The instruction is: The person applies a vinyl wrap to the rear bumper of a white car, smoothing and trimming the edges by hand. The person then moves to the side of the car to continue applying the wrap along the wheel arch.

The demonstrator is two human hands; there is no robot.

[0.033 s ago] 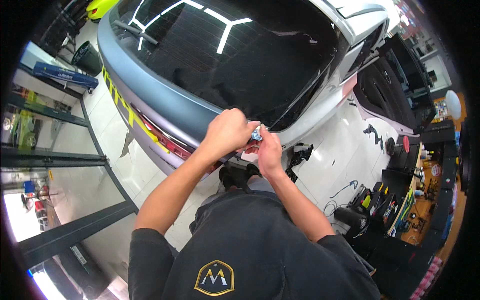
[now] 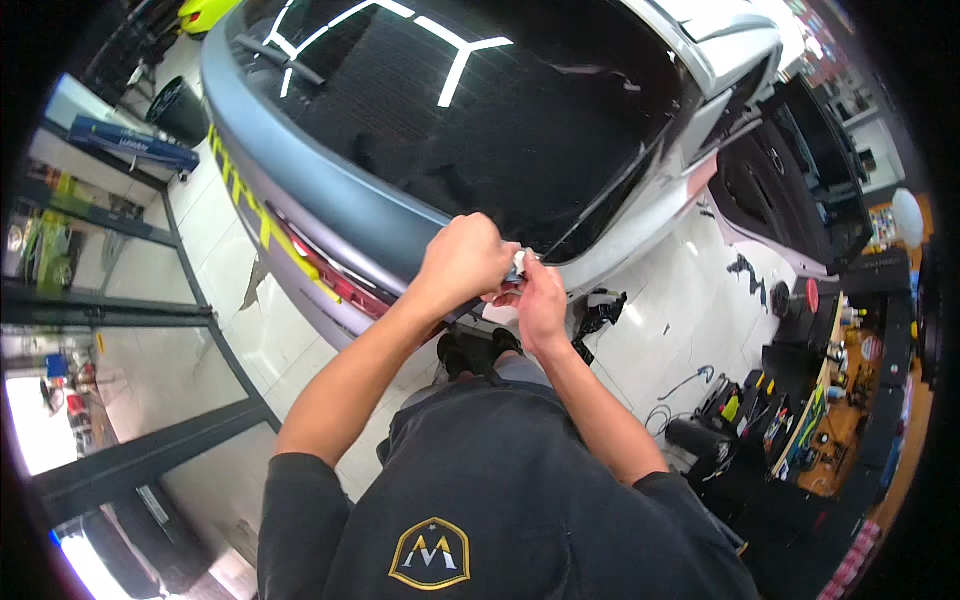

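Hands: left hand (image 2: 466, 262) and right hand (image 2: 540, 300) meet at the lower edge of the car's rear window (image 2: 500, 130).
Left hand: curled into a fist, fingers closed around a small light-coloured object (image 2: 518, 264); what the object is cannot be told.
Right hand: fingers narrow, pinched up against the same small object from below.
Object's place: between both hands, just above the grey car body (image 2: 330, 205), near the red tail light (image 2: 335, 280).
Surroundings: white tiled floor (image 2: 690, 300), a black cloth (image 2: 600, 315) lying on it, a tool cart (image 2: 800, 420) at the right.
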